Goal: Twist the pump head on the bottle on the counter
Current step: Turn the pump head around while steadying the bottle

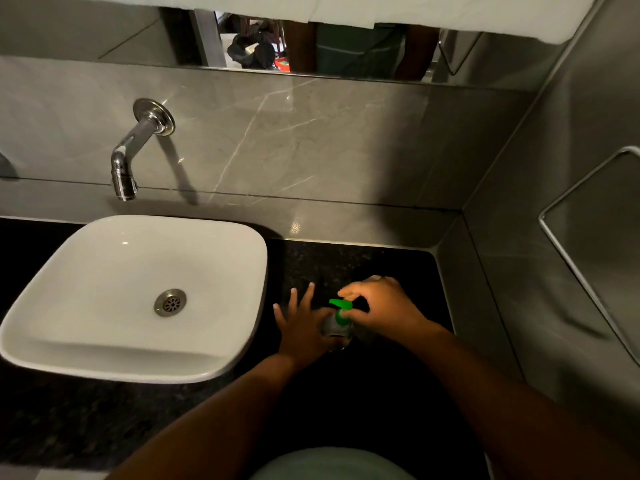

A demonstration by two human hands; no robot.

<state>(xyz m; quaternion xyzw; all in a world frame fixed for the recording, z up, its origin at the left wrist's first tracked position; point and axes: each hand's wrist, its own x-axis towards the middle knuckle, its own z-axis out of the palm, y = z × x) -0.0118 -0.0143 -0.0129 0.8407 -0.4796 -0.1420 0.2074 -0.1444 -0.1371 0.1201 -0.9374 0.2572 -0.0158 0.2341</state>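
A small clear bottle (pixel 333 328) with a green pump head (pixel 341 307) stands on the dark counter (pixel 391 261), right of the sink. My right hand (pixel 384 306) comes in from the right, and its fingers pinch the green pump head from above. My left hand (pixel 300 323) lies against the bottle's left side with its fingers spread and pointing away from me; the thumb side touches the bottle body. The lower part of the bottle is hidden behind my hands.
A white square basin (pixel 104 355) with a metal drain (pixel 170 302) sits to the left. A chrome wall tap (pixel 129 157) juts out above it. Grey tiled walls close off the back and right sides, with a mirror (pixel 346 50) above.
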